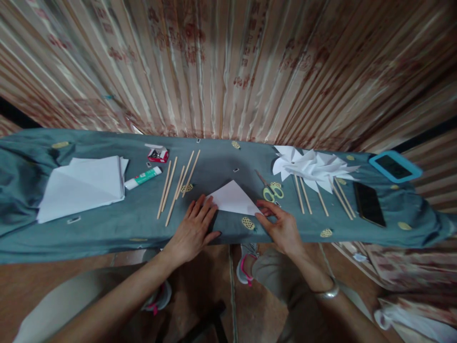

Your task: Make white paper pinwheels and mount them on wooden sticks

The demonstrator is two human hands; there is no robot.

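Note:
A white sheet of paper [233, 197], folded into a triangle, lies in front of me with its peak pointing away. My left hand [195, 226] rests flat over its left corner, fingers stretched out. At the right corner, my right hand [280, 226] pinches the paper between thumb and fingers. Just beyond that hand lie scissors [272, 191] with pale green handles. Several wooden sticks [171, 186] are spread to the left of the paper.
Farther left are a stack of white paper [84, 186], a glue stick [143, 177] and a small red box [157, 154]. On the right lie white paper pinwheels [310, 166] on sticks, a dark phone [369, 204] and a blue-framed tablet [395, 166]. A curtain hangs behind the cloth-covered table.

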